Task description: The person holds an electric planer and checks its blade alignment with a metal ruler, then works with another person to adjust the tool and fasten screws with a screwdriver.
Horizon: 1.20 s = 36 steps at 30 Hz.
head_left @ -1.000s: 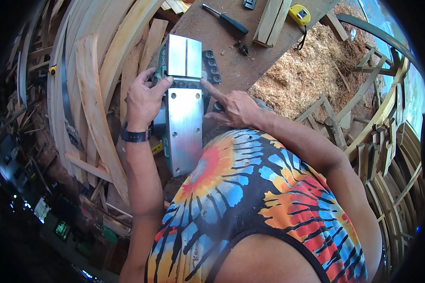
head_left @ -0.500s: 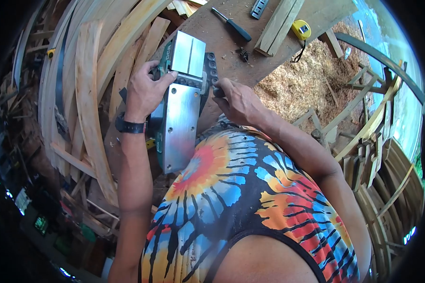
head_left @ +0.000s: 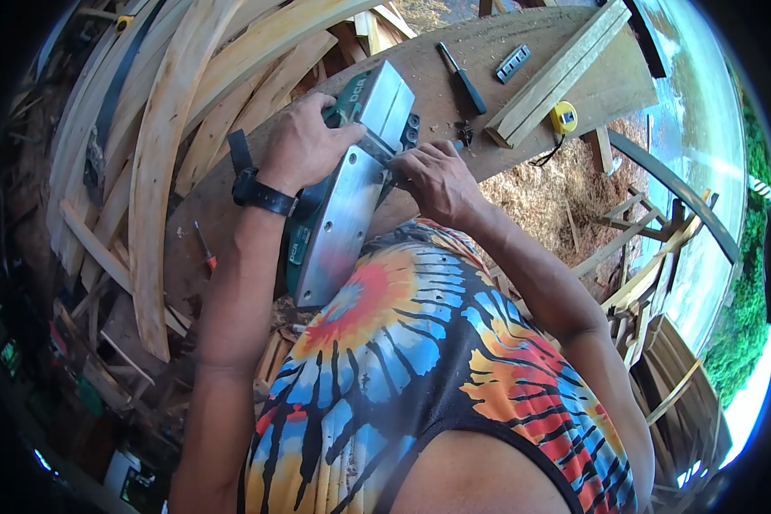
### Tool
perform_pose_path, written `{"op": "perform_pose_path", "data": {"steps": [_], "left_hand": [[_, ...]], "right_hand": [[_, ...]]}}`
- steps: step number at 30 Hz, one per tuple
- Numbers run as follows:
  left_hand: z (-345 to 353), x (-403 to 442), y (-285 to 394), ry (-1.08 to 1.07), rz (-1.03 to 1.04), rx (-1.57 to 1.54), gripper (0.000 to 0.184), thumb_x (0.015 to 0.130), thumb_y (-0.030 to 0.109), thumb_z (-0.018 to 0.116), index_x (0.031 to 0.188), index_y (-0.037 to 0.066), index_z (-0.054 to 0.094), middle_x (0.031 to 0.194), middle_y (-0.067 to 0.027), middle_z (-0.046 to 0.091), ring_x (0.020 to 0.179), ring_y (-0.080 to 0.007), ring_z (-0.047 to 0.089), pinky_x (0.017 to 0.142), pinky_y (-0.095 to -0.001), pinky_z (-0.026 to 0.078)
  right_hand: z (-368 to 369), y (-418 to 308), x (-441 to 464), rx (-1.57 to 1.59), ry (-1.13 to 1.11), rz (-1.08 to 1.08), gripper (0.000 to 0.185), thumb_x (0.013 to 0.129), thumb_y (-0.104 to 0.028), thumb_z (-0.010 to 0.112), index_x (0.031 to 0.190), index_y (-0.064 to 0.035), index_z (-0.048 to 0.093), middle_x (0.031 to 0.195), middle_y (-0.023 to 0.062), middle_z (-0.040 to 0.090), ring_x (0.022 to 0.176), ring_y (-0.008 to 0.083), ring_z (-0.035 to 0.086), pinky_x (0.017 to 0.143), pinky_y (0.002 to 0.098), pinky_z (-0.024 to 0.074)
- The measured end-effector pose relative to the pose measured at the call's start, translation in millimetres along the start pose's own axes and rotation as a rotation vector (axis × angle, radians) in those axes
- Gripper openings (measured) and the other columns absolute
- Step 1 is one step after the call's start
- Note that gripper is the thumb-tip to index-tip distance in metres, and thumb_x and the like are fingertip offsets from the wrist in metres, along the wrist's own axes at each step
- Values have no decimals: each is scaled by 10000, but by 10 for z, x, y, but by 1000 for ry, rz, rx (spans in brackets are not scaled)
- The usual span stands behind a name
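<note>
A green electric planer [head_left: 341,227] lies upside down against my body, its metal sole facing up. My left hand [head_left: 304,146] is wrapped around its side near the cutter slot, thumb on the metal. At the opposite edge, beside the slot, my right hand [head_left: 437,178] has its fingers curled closed. What those fingers hold is hidden; a small dark tip shows just past the knuckles. Part of a dark, round-linked piece on the planer's side shows above my right hand.
On the wooden board [head_left: 334,86] lie a screwdriver [head_left: 463,79], a small grey level [head_left: 513,64], timber strips [head_left: 561,75] and a yellow tape measure [head_left: 564,117]. Long planks [head_left: 173,171] are stacked at left. A red-handled screwdriver [head_left: 206,250] lies near my left forearm. Wood shavings [head_left: 535,201] cover the ground.
The planer has tilted clockwise in view, its front end shifting right. My left hand has moved with it. My right hand has moved slightly right and in against the slot's edge.
</note>
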<state>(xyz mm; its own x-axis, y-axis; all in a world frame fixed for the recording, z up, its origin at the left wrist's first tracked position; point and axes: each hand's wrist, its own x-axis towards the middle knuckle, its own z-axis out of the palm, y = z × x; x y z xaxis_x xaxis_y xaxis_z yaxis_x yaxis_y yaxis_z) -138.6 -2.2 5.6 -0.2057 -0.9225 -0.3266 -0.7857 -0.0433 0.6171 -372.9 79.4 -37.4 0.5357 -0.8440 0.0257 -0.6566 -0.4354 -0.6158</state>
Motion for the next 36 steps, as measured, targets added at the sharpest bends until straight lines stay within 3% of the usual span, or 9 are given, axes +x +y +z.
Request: {"op": "perform_pose_path", "data": {"steps": [12,18,21,27,30,33,36], "left_hand": [[91,50,-12,19,12,-4,693,840,490,776,1251,-54,654,1118,-292,710,1065,-391,706,932,-429,547],[60,41,38,9,-23,-8,686,840,492,772,1227,-64,661,1103,-302,708,1054,-395,708,918,-440,552],[55,42,5,-11,-36,-38,676,808,486,741,1196,-62,664,1127,-320,692,1084,-440,681,964,-462,538],[67,82,29,-40,-58,-39,695,802,496,744,1206,-64,662,1133,-329,687,1092,-443,676,975,-466,533],[121,64,-7,36,-21,11,634,840,465,772,1205,-44,673,1074,-272,722,1009,-377,719,899,-433,557],[125,72,-10,20,-29,6,637,840,461,772,1209,-49,670,1082,-276,719,1022,-378,717,904,-431,557],[147,67,-21,57,-9,12,636,843,457,770,1212,-51,669,1083,-277,719,1027,-381,716,906,-430,557]], "right_hand": [[-72,156,17,-136,-20,-120,233,976,-138,566,1190,-93,645,1109,68,682,1103,242,629,1033,456,386],[-112,132,66,-174,-29,-150,269,925,-133,576,1180,-90,649,1116,63,680,1097,237,626,1042,451,387],[-122,117,74,-232,-31,-193,276,905,-129,573,1167,-92,650,1108,55,671,1106,229,619,1042,456,385],[-190,90,113,-348,-69,-247,245,925,-141,581,1155,-108,659,1099,38,650,1157,210,593,1109,498,351],[-201,63,148,-376,-95,-251,248,929,-150,590,1164,-109,660,1113,35,649,1163,207,591,1135,515,335],[-170,116,128,-340,-62,-251,245,932,-153,589,1163,-106,655,1126,47,649,1173,221,585,1131,520,331],[-174,97,127,-301,-26,-241,230,927,-140,607,1147,-85,643,1105,75,658,1126,259,609,1087,493,395]]}}
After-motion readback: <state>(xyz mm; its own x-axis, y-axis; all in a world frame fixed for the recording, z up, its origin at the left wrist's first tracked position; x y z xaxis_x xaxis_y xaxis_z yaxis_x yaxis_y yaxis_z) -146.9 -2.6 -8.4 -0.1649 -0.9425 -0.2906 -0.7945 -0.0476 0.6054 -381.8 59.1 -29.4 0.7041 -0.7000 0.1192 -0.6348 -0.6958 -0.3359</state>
